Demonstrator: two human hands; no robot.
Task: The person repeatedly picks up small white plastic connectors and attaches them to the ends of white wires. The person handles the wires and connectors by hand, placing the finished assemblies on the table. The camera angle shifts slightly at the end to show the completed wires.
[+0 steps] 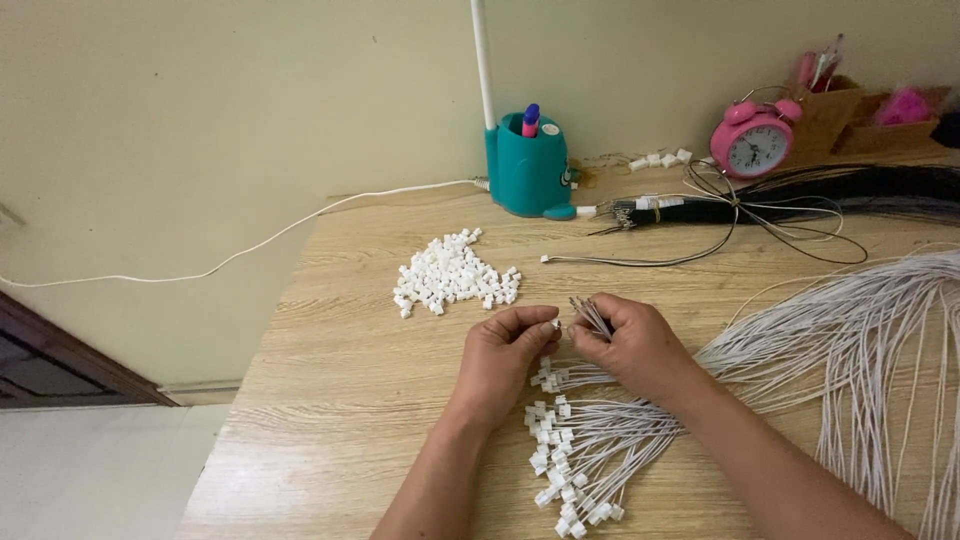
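- Head view: the left hand (pixel 503 352) is pinching a small white connector (pixel 556 323) between thumb and fingertips, just beside the right hand.
- The right hand (pixel 628 345) is closing around a thin bunch of wire ends (pixel 590 314), which are sticking up toward the left hand.
- Below both hands, a bundle of finished white wires (pixel 585 450) with white plugs is lying on the wooden table (pixel 340 400).
- Above the left hand, a pile of loose white connectors (pixel 453 273) is resting on the table.
- Far right of the right hand, long white wires (pixel 860 340) are spreading over the surface.
- Farther above, a teal pen holder (pixel 527 170), a black wire bundle (pixel 780 205) and a pink alarm clock (pixel 755 140) are standing near the pale wall (pixel 250 100).
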